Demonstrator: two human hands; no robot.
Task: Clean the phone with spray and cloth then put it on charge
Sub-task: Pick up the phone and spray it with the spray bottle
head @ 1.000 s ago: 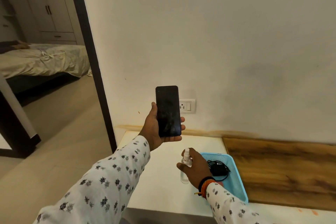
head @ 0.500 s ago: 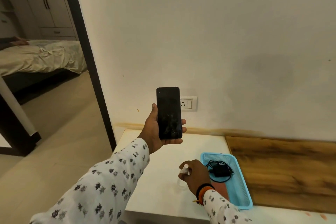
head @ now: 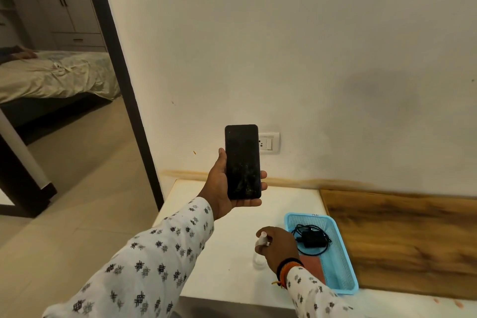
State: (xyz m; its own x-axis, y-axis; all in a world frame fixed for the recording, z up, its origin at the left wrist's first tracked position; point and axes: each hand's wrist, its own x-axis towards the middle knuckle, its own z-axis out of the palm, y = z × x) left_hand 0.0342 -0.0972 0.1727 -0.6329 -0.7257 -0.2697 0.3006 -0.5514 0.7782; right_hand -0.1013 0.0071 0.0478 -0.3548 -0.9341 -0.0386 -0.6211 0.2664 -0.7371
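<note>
Left hand (head: 219, 188) holds upright black smudged smartphone (head: 242, 162); right hand (head: 280, 245) grips small clear spray bottle (head: 260, 245) on white counter (head: 224, 253) beside a cream wall (head: 284, 46) and open doorway.

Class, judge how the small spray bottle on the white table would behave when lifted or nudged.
The spray bottle looks small and clear, so probably light. Narrow and upright, it may tip if nudged. The right hand wraps it easily, suggesting a one-handed lift.
</note>
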